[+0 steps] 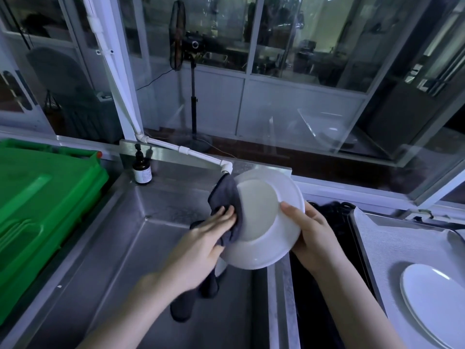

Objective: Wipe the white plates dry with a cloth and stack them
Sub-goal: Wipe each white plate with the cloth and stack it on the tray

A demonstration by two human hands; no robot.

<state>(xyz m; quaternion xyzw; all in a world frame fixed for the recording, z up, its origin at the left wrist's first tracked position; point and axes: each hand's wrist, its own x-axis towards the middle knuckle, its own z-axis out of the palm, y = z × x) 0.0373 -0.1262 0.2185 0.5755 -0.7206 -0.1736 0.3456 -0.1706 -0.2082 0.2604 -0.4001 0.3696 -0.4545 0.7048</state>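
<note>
Right hand clamps the white plate by its right rim, tilted over the sink, left hand presses dark cloth w/ fingers on its left side; second plate lies near-right on bench.

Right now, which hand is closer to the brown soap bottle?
Left. The left hand is over the sink, nearer the soap bottle; the right hand is beyond the plate.

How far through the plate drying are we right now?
Done, apparently: one white plate lies on the tray at right. In hand: the right hand holds a second plate over the sink while the left hand presses the dark cloth against it. Left: finish wiping, then stack. No other plates visible.
</note>
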